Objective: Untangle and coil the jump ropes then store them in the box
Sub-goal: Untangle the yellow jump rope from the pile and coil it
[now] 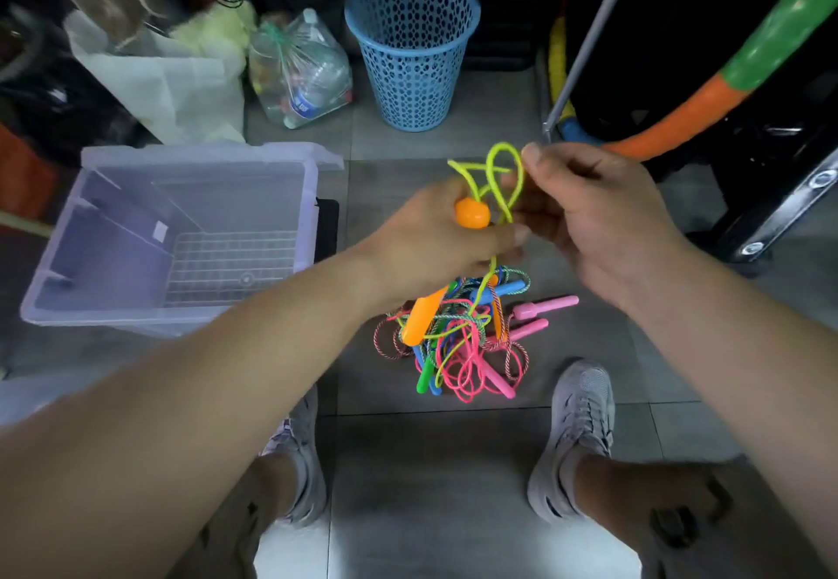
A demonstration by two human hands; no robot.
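Observation:
My left hand (435,238) grips an orange handle (472,213) of a jump rope, raised above the floor. Its yellow-green cord (503,170) loops upward, and my right hand (585,211) pinches that loop between thumb and fingers. The cord runs down from my hands into a tangled pile of jump ropes (462,342) on the floor between my feet, with pink, blue, green and orange handles and pink, yellow and striped cords. A second orange handle (421,320) hangs at the pile's left. The clear plastic box (181,234) stands open on the floor to the left.
A blue mesh basket (412,48) stands on the floor behind. Plastic bags (299,70) and clutter fill the back left. An orange and green hoop (743,66) and a metal pole (589,43) lean at the right. My shoes (576,433) flank the grey tiled floor.

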